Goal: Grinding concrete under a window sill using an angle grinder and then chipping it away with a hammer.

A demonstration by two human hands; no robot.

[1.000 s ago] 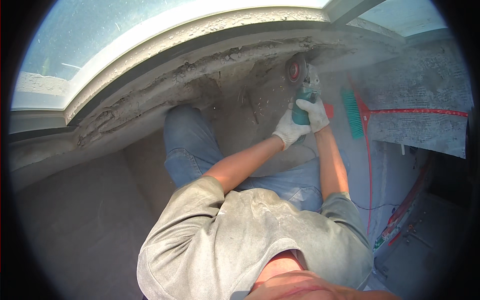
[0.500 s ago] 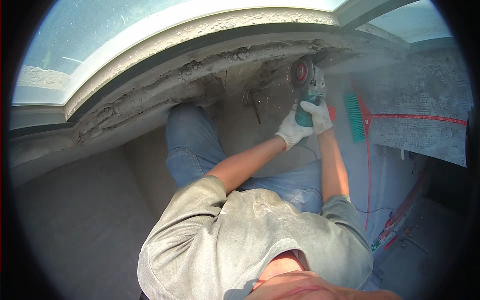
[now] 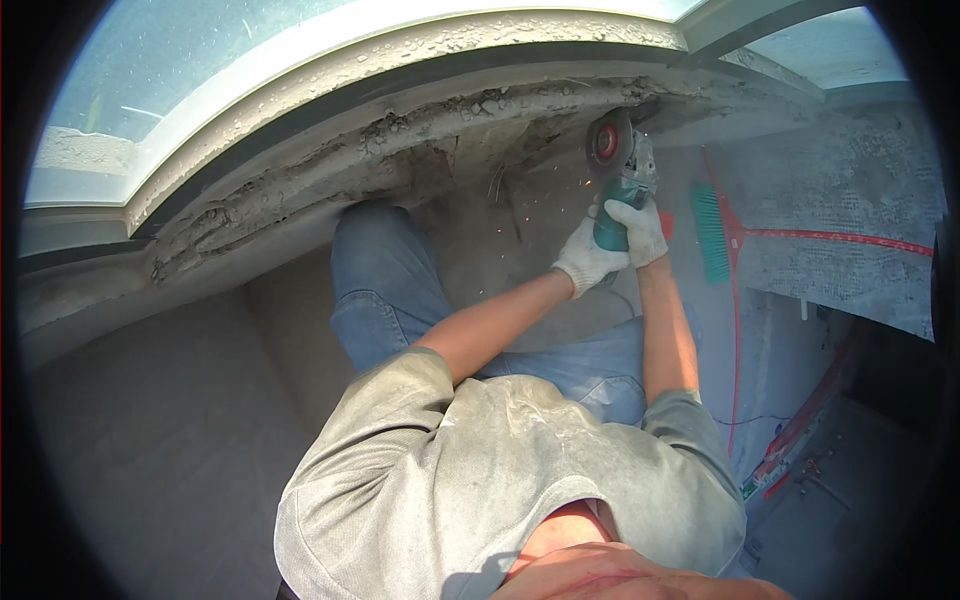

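Both my hands, in white knit gloves, grip a teal angle grinder (image 3: 610,232). My left hand (image 3: 590,258) is wrapped round the body from its left side. My right hand (image 3: 642,228) closes round it from the right, nearer the metal gear head. The grinder's disc (image 3: 607,142), dark with a red centre, meets the broken edge of the concrete ledge (image 3: 510,108) under the window. A few orange sparks fly to the left and below the disc, and dust hazes the air. Exactly where the disc touches is hard to make out.
A broom with teal bristles (image 3: 712,232) and a red handle leans to the right of my hands. Beyond it is a rough grey panel (image 3: 850,260). A window frame (image 3: 400,50) curves above the ledge. Metal tools (image 3: 822,482) lie at the lower right.
The grinder and both hands have shifted very slightly to the right. Fewer sparks show now. My grip has stayed the same.
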